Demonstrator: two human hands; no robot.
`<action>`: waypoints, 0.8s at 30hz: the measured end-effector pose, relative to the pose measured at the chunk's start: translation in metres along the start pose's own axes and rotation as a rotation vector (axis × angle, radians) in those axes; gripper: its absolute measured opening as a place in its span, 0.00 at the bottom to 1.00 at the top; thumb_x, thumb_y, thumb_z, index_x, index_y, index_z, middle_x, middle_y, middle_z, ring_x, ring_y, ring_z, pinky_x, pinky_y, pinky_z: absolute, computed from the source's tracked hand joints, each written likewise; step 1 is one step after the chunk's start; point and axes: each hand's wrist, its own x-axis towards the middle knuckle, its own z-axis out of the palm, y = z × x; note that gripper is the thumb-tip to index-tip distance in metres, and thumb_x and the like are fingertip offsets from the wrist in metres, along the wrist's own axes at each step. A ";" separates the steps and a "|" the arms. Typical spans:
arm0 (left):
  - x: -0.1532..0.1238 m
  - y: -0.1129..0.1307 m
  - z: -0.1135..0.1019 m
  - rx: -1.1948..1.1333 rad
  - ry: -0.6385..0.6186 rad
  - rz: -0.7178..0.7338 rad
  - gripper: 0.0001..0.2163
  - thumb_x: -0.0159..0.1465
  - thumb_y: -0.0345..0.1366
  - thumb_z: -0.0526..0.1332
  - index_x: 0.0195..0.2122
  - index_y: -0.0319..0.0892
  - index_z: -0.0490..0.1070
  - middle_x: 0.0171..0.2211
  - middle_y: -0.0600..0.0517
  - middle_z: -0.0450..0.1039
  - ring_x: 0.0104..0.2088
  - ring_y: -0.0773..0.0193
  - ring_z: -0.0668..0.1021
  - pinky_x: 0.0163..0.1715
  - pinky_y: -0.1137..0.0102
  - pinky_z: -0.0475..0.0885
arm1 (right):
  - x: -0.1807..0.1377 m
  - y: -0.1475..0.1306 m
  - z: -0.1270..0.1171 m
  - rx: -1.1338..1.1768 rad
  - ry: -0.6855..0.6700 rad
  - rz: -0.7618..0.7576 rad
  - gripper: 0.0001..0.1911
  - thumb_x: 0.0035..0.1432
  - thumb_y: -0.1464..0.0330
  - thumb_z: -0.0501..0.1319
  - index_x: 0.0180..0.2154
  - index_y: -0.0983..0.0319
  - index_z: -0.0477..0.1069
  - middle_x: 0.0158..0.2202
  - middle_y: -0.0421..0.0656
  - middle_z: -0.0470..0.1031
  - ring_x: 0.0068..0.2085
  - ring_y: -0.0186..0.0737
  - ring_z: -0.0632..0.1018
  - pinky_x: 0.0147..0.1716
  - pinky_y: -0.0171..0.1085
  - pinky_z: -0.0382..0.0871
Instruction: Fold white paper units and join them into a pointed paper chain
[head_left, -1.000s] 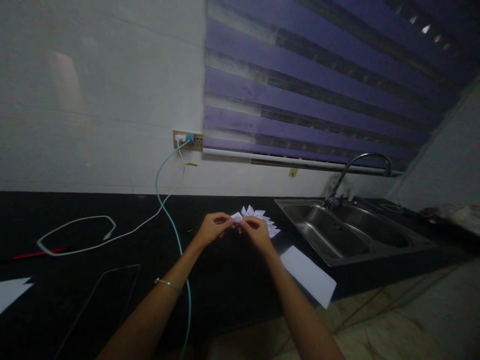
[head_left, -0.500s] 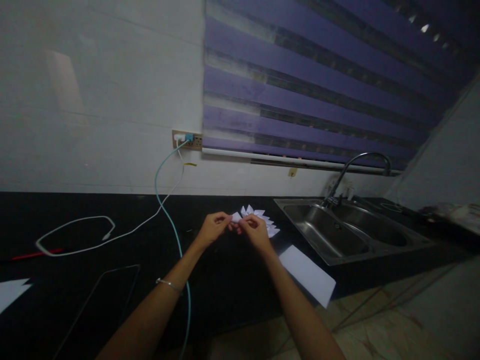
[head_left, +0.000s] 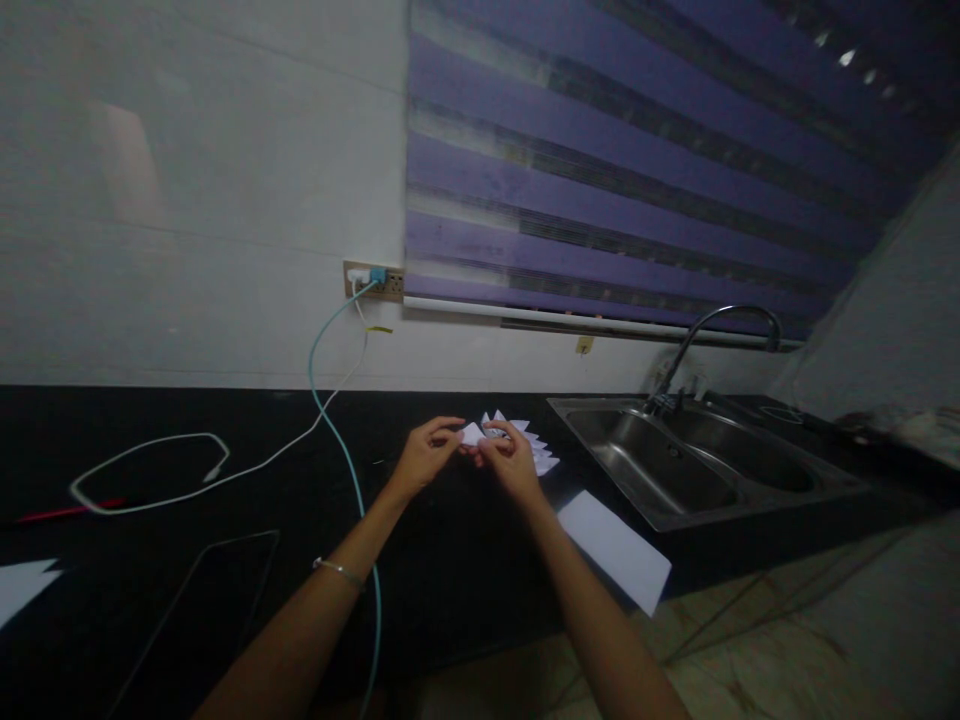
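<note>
Both hands meet over the black counter [head_left: 465,560], pinching one small folded white paper piece [head_left: 472,434]. My left hand [head_left: 424,455] grips its left side with thumb and fingers closed. My right hand [head_left: 512,462] holds the right side, fingers curled. Just behind them lies a cluster of several folded white paper pieces [head_left: 534,447], partly hidden by my right hand. A flat white sheet [head_left: 615,550] lies to the right near the counter's front edge.
A steel sink [head_left: 675,470] with a curved tap [head_left: 724,330] sits to the right. A teal cable [head_left: 341,430] and a white cable [head_left: 150,470] run from the wall socket [head_left: 371,280]. A dark tablet [head_left: 217,590], a red pen [head_left: 64,512] and another paper [head_left: 19,585] lie left.
My fingers have shifted slightly on the small paper piece; the right hand's fingers rose a little over it. Nothing else moved.
</note>
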 end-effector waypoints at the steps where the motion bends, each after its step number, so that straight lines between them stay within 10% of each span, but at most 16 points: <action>1: 0.000 0.000 0.000 -0.001 -0.001 0.000 0.17 0.59 0.42 0.62 0.45 0.36 0.71 0.32 0.47 0.79 0.33 0.60 0.81 0.36 0.70 0.75 | 0.000 0.001 0.000 -0.010 0.004 0.004 0.19 0.51 0.62 0.64 0.44 0.62 0.68 0.26 0.42 0.78 0.24 0.37 0.76 0.26 0.34 0.69; 24: 0.002 -0.006 0.006 -0.066 0.006 -0.051 0.16 0.59 0.46 0.59 0.40 0.39 0.68 0.29 0.51 0.75 0.26 0.67 0.76 0.25 0.75 0.69 | 0.001 0.003 -0.002 -0.238 0.044 -0.107 0.16 0.56 0.58 0.59 0.25 0.63 0.74 0.20 0.42 0.73 0.23 0.35 0.72 0.24 0.33 0.64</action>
